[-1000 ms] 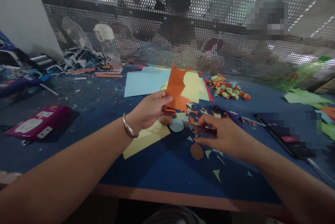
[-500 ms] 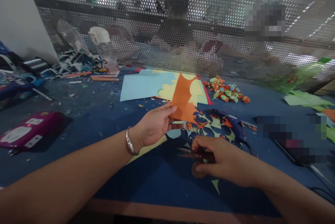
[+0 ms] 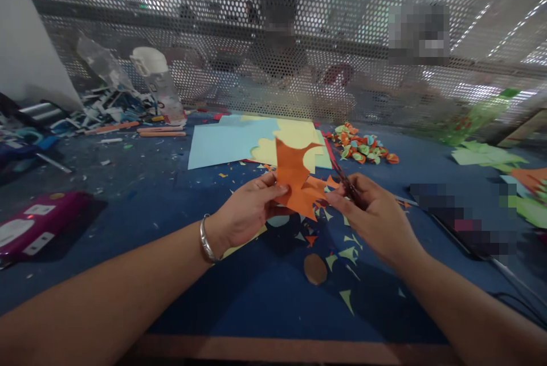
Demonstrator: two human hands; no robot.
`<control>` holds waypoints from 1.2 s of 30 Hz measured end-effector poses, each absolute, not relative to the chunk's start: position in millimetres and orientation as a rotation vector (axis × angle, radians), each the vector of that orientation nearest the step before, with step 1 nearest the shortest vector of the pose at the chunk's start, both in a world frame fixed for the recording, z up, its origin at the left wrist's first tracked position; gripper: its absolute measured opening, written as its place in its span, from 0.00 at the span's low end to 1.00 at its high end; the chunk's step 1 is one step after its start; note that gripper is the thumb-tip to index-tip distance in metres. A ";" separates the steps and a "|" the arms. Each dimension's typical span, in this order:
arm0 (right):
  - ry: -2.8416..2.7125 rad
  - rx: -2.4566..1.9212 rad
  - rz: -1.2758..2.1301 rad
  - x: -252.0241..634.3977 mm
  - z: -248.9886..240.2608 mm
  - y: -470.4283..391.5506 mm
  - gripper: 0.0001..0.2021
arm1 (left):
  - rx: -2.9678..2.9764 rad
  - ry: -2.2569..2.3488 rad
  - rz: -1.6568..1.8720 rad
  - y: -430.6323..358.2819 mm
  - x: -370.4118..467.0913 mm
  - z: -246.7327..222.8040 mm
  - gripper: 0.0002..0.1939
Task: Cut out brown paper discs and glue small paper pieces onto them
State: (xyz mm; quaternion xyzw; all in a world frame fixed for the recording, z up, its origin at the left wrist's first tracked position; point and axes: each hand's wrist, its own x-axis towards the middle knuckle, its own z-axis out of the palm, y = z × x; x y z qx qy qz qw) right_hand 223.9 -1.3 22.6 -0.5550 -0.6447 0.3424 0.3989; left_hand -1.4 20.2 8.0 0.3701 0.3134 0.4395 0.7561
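My left hand (image 3: 252,206), a silver bangle at its wrist, pinches a sheet of orange paper (image 3: 293,175) with curved bites cut from its edges. Just right of the paper, my right hand (image 3: 367,206) grips a pair of dark scissors (image 3: 348,183), blades pointing up and away. Below the hands a brown round disc (image 3: 315,269) lies on the blue table, with pale green paper scraps (image 3: 348,253) beside it. Part of a light blue paper piece (image 3: 278,220) shows under my left hand.
Light blue sheets (image 3: 226,141) and yellow sheets (image 3: 299,129) lie behind my hands. Small rolled paper pieces (image 3: 363,146) are heaped to their right. A bottle (image 3: 160,84), a magenta box (image 3: 43,220) and a blurred dark device (image 3: 465,220) stand or lie farther out.
My right hand has risen with the scissors from low over the table to beside the orange paper. The brown disc now lies uncovered. The orange paper has turned and dropped slightly.
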 end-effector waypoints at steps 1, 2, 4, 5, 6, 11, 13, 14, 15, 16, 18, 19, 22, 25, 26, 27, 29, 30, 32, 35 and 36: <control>-1.593 -1.392 0.900 223.7 21.3 -0.2 0.18 | 0.831 0.678 0.939 19.5 -0.8 7.7 0.09; -1.559 -1.375 0.925 223.2 20.3 0.6 0.18 | 0.855 0.675 0.921 18.7 -0.2 7.5 0.10; -1.526 -1.351 0.933 221.9 19.7 0.9 0.18 | 0.899 0.676 0.891 17.4 0.5 7.7 0.11; -1.522 -1.346 0.917 221.3 20.1 0.5 0.17 | 0.920 0.675 0.879 17.1 0.5 7.8 0.11; -1.526 -1.344 0.896 220.9 20.9 -0.1 0.17 | 0.941 0.674 0.868 17.1 0.2 8.0 0.12; -1.605 -1.335 0.765 220.3 26.2 -3.0 0.15 | 1.059 0.761 0.847 19.8 -2.8 9.1 0.07; -1.628 -1.323 0.722 220.0 26.6 -3.1 0.14 | 1.094 0.795 0.862 20.2 -3.1 10.5 0.05; -1.637 -1.316 0.714 219.8 26.4 -3.0 0.14 | 1.106 0.805 0.870 19.8 -2.7 11.4 0.05; -1.645 -1.311 0.708 219.5 25.9 -2.9 0.13 | 1.115 0.816 0.878 19.0 -2.0 12.3 0.04; -1.652 -1.307 0.700 219.3 25.4 -2.7 0.13 | 1.120 0.831 0.889 17.9 -1.1 13.0 0.04; -1.665 -1.301 0.674 218.8 24.7 -2.7 0.12 | 1.119 0.866 0.911 15.6 0.9 13.5 0.03; -1.670 -1.296 0.657 218.7 24.5 -2.8 0.12 | 1.113 0.879 0.921 14.7 1.7 13.1 0.04; -1.674 -1.290 0.608 218.9 24.9 -3.4 0.11 | 1.080 0.891 0.935 14.5 2.0 10.3 0.04; -1.643 -1.300 0.596 220.6 26.4 -3.3 0.12 | 1.042 0.896 0.961 17.9 -1.0 6.9 0.06; -1.622 -1.308 0.605 221.7 26.9 -2.7 0.13 | 1.030 0.898 0.970 19.3 -2.2 6.2 0.07; -1.603 -1.316 0.615 223.2 27.3 -1.6 0.13 | 1.017 0.900 0.977 20.5 -3.3 5.9 0.08; -1.587 -1.332 0.613 227.7 26.9 2.6 0.13 | 0.985 0.901 0.981 22.3 -4.7 6.6 0.10; -1.589 -1.334 0.597 230.7 26.2 5.6 0.13 | 0.967 0.901 0.985 22.9 -5.2 7.5 0.10; -1.626 -1.342 0.549 238.0 23.6 12.4 0.12 | 0.928 0.911 1.013 23.8 -6.2 9.2 0.10; -1.764 -1.449 0.480 249.4 19.4 20.4 0.10 | 0.882 0.962 1.046 25.9 -8.5 10.1 0.09; -1.808 -1.504 0.409 252.0 18.8 21.2 0.10 | 0.881 0.970 1.035 26.6 -9.2 9.9 0.10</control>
